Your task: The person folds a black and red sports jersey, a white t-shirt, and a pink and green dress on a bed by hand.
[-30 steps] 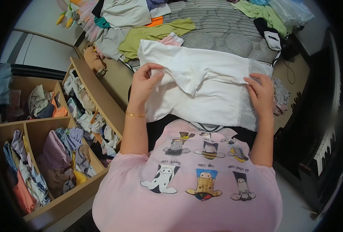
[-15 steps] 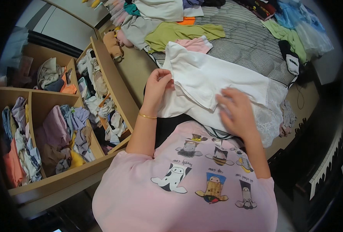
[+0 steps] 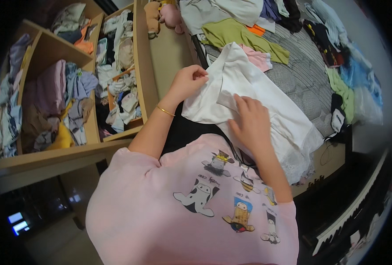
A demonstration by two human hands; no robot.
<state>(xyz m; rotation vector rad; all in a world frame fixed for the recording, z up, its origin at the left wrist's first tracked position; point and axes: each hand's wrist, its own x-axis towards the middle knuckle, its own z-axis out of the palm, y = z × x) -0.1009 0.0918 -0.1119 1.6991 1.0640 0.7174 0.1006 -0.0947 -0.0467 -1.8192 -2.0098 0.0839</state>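
Observation:
A white garment (image 3: 258, 106) with a lace hem lies spread over the bed's near edge and toward my lap. At its left edge, the thumb and fingertips of my left hand (image 3: 188, 84) are pinched together on the fabric. My right hand (image 3: 252, 121) rests on the middle of the garment with its fingers stretched and thumb apart. Beside its index finger a small folded flap of the white cloth stands up. A pink garment (image 3: 257, 58) and an olive-green one (image 3: 244, 39) lie just beyond.
Open wooden drawers (image 3: 140, 66) full of clothes stand on the left, with plush toys (image 3: 171, 17) behind them. More clothes cover parts of the grey quilted mattress (image 3: 300, 73). A black keyboard instrument (image 3: 337, 221) is at the lower right.
The whole view has turned, shifting the drawers up and left. My right hand has moved left across the garment and settled beside the flap, which looks narrower. My left hand stays at the edge.

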